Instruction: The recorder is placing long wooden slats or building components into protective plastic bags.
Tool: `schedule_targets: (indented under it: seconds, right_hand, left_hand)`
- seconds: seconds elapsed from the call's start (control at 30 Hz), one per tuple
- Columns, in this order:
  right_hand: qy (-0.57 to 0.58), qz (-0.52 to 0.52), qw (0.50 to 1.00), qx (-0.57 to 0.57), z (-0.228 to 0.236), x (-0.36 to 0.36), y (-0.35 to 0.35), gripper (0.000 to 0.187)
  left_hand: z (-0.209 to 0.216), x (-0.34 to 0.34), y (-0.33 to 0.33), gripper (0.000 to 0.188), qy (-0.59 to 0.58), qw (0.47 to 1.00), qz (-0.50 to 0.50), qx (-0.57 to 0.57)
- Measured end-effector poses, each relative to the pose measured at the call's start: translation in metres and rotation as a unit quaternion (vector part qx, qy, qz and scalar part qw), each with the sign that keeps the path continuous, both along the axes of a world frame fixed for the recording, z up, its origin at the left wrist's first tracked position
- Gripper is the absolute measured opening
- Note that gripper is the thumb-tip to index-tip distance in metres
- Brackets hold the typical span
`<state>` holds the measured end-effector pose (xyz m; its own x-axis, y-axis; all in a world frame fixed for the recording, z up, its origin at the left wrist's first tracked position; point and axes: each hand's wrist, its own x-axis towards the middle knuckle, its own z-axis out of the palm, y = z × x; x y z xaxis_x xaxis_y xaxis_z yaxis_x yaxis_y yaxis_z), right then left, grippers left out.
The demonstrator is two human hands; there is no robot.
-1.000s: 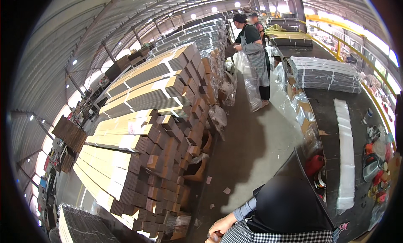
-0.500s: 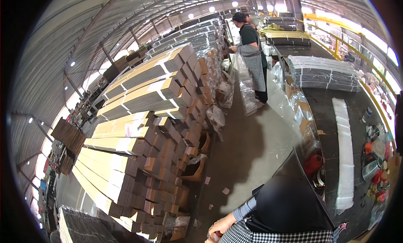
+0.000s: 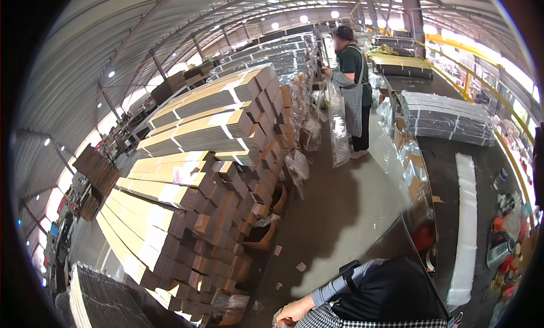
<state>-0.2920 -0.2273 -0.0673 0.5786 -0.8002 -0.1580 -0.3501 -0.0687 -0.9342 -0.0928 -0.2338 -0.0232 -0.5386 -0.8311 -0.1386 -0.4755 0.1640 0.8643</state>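
At the lower edge my right hand [image 3: 293, 313] comes in from the right, in a grey-blue sleeve [image 3: 345, 280] below a black upper arm. Its fingers are curled, and the picture's edge cuts off whatever they hold. A black-and-white checked apron [image 3: 374, 323] shows beneath this arm. My left hand is out of the picture. Left of my right hand rises a large pile of long, flat brown cardboard bundles [image 3: 192, 130], tied with white straps. A stack of dark boards [image 3: 102, 297] with pale edges stands at the lower left.
A co-worker [image 3: 352, 93] in a checked apron stands in the aisle [image 3: 345, 214], beside clear plastic sheeting [image 3: 338, 130]. On the right, a dark table [image 3: 445, 226] bears a wrapped bundle [image 3: 447, 115], a long white strip [image 3: 464, 226] and several containers. A yellow rail [image 3: 513, 164] runs behind.
My view has shifted, so the piles and table sit slightly lower and mostly further right. The co-worker's head has turned more to the left. My right hand stays low, its fingers curled.
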Motion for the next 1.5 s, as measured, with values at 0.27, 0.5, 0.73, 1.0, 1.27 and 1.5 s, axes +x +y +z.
schedule_targets:
  seconds: [0.27,0.5,0.73,1.0,1.27,1.5]
  right_hand:
    - [0.015,-0.003,0.998,-0.054,0.005,-0.009,0.005,0.044]
    - [-0.046,-0.103,0.983,-0.145,0.034,-0.014,0.008,0.027]
    - [-0.154,-0.233,0.960,-0.016,0.049,-0.033,-0.002,0.022]
    - [-0.218,-0.108,0.956,-0.164,0.054,0.023,0.016,0.086]
    - [-0.082,0.067,0.987,-0.116,-0.010,0.118,0.017,0.102]
    - [-0.081,0.067,0.987,-0.122,-0.066,0.201,-0.004,0.081]
  left_hand:
    - [0.001,0.006,0.007,0.013,-0.009,1.000,-0.014,-0.009]
    - [0.001,0.018,0.011,0.011,-0.020,0.999,-0.031,-0.012]
    - [0.006,0.036,0.015,0.010,-0.010,0.998,-0.056,-0.035]
    - [0.086,0.077,0.015,0.038,0.296,0.929,0.222,0.012]
    - [0.214,0.189,0.056,0.024,0.826,0.555,0.096,-0.003]
    - [0.236,0.259,0.086,0.049,0.682,0.648,0.261,-0.216]
